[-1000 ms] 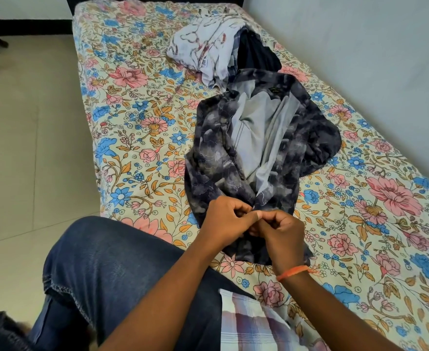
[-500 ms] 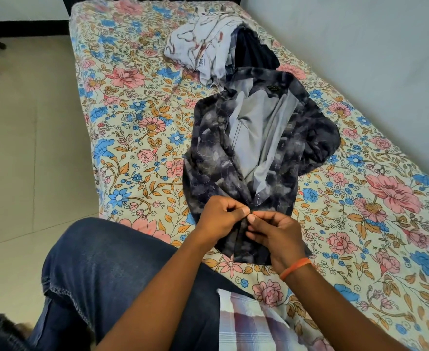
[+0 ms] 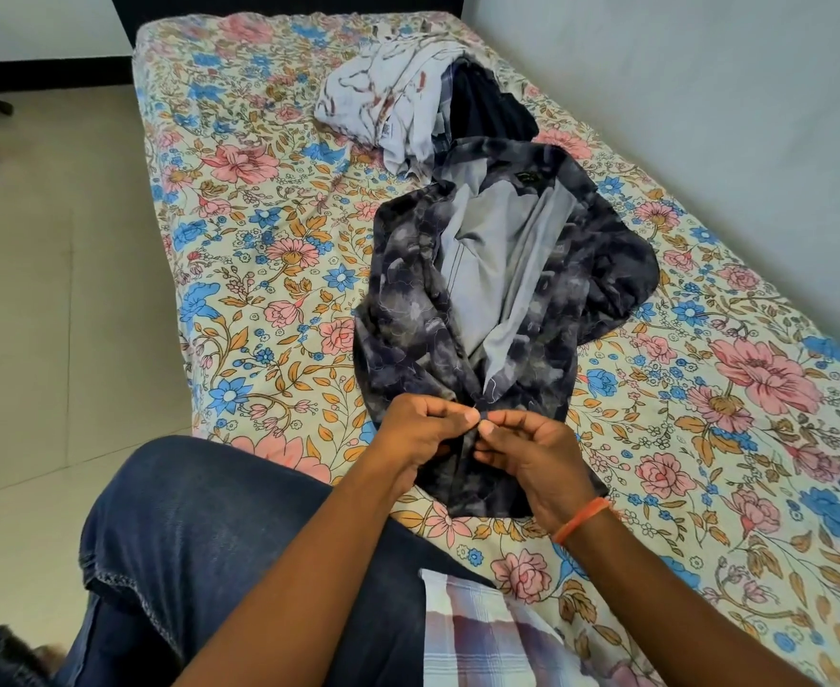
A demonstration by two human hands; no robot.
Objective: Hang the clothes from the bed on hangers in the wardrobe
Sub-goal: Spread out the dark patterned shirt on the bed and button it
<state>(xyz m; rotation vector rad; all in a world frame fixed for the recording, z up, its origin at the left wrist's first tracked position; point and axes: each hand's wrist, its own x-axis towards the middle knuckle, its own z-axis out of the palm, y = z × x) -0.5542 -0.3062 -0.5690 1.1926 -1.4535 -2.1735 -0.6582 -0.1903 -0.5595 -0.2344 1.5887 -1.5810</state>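
The bed [image 3: 259, 200] fills the view, its sheet printed with pink and blue flowers and orange leaves, one long side against a pale wall [image 3: 705, 91]. Spread down the middle of it lies the dark patterned shirt [image 3: 408, 309], front open, grey inside showing, a small dark label [image 3: 525, 178] at the collar, its writing too small to read. Just beyond the collar sits a crumpled white printed garment [image 3: 383, 96], touching a dark navy piece [image 3: 482, 111]; a small white tag on the white one shows marks I cannot make out. Near the camera, a knee in blue jeans [image 3: 209, 538] rests at the bed's edge, and a strip of checked cloth [image 3: 482, 632] shows below. Both hands meet at the shirt's lower front: the left hand [image 3: 422, 433] pinches the fabric edge between thumb and forefinger, the right hand [image 3: 532, 458] pinches it too, fingertips almost touching the left's. An orange band [image 3: 581, 519] circles the right wrist
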